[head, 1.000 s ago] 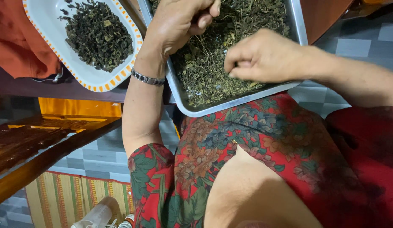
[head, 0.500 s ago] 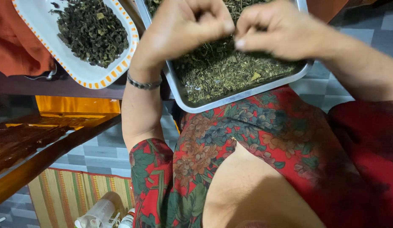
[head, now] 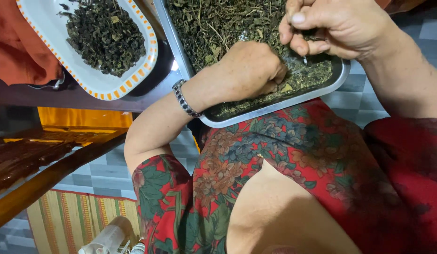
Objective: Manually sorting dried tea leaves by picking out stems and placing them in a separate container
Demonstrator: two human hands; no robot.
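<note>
Left hand (head: 253,70): my fingers are curled shut, knuckles down in the dried leaves (head: 214,26) — whether they hold any, I cannot tell.
Right hand (head: 333,28): fingers pinched on a thin stem (head: 304,57), just above the leaves.
Metal tray (head: 275,109): under both hands, holding the leaves.
White dish (head: 94,84): more dark leaves — well left of my fingers.

Left hand (head: 253,70) lower, into dried leaves (head: 218,28); right hand (head: 336,26) apart
</note>
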